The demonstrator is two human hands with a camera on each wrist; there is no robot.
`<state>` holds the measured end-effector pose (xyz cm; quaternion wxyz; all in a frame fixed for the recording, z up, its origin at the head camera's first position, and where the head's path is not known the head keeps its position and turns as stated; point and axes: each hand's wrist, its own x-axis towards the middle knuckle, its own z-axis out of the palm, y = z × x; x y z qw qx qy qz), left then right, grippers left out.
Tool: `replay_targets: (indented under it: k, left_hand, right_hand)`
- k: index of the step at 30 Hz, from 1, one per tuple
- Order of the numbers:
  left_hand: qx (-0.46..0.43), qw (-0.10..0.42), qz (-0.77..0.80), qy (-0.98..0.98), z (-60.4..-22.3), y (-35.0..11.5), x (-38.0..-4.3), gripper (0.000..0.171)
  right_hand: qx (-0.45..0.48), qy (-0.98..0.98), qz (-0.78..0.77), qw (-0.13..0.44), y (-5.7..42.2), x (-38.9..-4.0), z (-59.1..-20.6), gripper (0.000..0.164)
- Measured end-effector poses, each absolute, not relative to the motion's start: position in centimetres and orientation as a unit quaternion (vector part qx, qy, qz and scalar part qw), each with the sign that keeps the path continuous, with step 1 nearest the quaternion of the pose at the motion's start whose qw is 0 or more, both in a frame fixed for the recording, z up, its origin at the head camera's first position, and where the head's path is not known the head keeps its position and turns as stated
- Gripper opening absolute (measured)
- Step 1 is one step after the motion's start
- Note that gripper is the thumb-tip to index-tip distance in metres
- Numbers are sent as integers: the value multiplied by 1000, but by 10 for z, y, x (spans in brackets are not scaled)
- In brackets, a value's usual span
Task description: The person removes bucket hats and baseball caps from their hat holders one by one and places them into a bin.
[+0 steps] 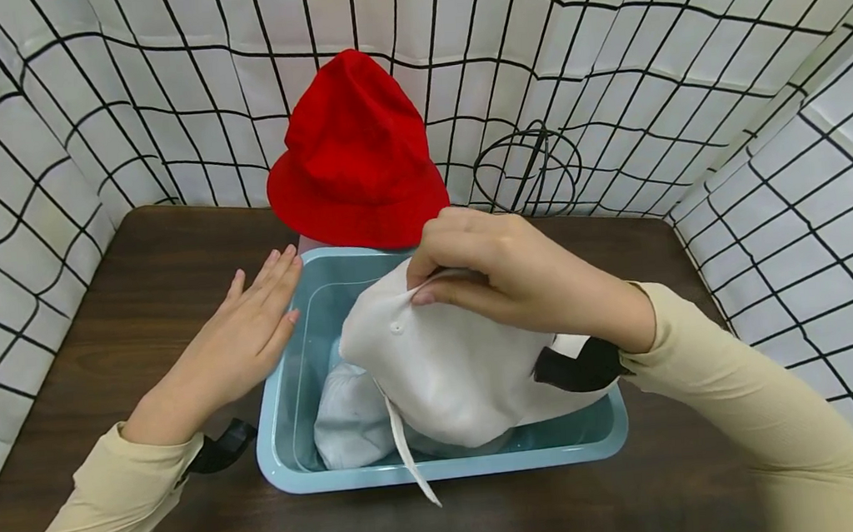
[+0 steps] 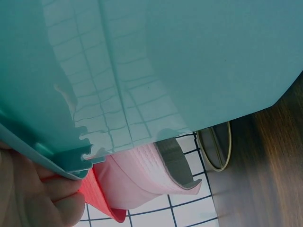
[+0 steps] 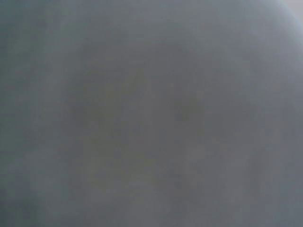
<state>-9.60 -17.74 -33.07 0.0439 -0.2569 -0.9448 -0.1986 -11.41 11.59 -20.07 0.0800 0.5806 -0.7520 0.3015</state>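
Note:
A white fabric hat [image 1: 457,372] with a small eyelet and a dangling strap [image 1: 403,443] lies over a light blue plastic basin [image 1: 442,469]. My right hand [image 1: 505,272] pinches the hat's upper edge between thumb and fingers. Under it, a pale blue-white cloth item [image 1: 352,418] sits in the basin. My left hand [image 1: 240,339] lies along the basin's left rim with its fingers straight; in the left wrist view its fingers [image 2: 52,198] are right at the rim. The right wrist view is filled by a blurred grey-white surface.
Behind the basin stands a red bucket hat [image 1: 358,163]. A pink hat [image 2: 137,175] with a grey inside shows by the red brim in the left wrist view. A round wire piece [image 1: 528,170] stands at the back of the brown table [image 1: 170,253]. Black wire grids [image 1: 231,72] enclose it.

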Motion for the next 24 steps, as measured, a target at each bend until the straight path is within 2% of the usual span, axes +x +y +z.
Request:
replay_targets:
  k: [4,24]
  left_hand:
    - [-254,42,-198,-946,-331,-178,-96,64]
    - [-263,43,-206,-942,-334,-180,-97,64]
  right_hand:
    - [578,-755,302,63,105,-110,-205,5]
    - [510,-818,263,-45,62,-107,-234,3]
